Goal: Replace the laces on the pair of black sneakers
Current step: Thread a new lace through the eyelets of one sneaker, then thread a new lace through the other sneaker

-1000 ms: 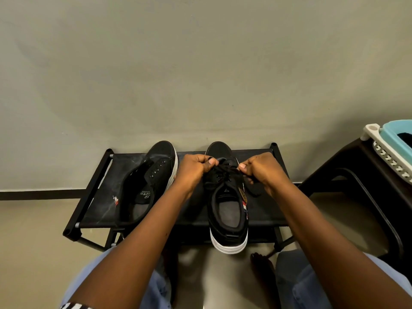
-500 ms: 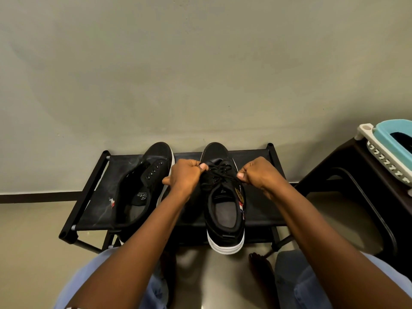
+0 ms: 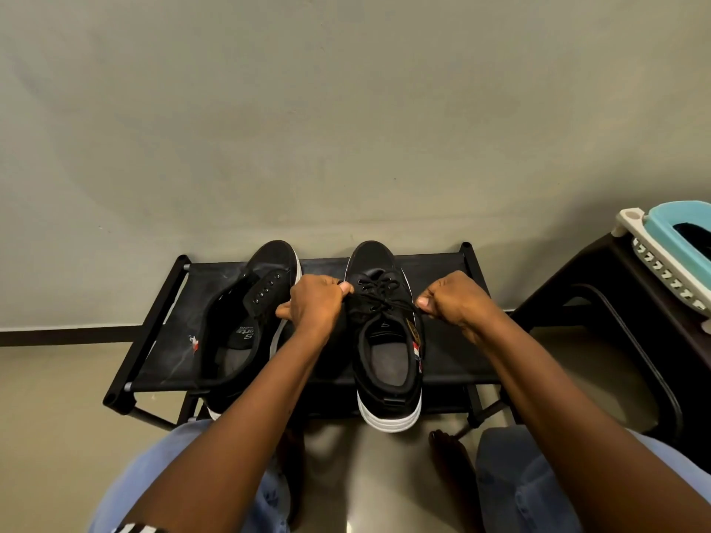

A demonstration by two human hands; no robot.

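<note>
Two black sneakers sit on a low black rack (image 3: 442,263). The left hand (image 3: 313,302) and right hand (image 3: 458,302) each pinch an end of the lace (image 3: 384,300) on the right sneaker (image 3: 384,340), pulling outward. The left sneaker (image 3: 246,325) is unlaced. Uneven pulling could leave lopsided ends or tip the shoe.
</note>
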